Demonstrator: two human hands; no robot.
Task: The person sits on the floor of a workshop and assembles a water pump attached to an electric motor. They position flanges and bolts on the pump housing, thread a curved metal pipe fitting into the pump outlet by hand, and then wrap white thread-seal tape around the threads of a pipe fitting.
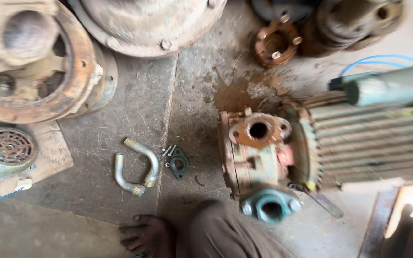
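We look down on a concrete floor strewn with old pump parts, and neither of our hands is in view, so we cannot tell how they are held. A bare foot and a trouser leg show at the floor's near edge. Just beyond the leg lies a rusty pump, joined to a green ribbed motor that runs to the right edge. The pump's rusted oval flange faces up; a blue-green flange sits at its near end. Left of the pump, near the foot, lie two bent metal pipes, touching each other, with a small dark gasket plate and loose bolts just beside them. Large rusted housings fill the far left corner.
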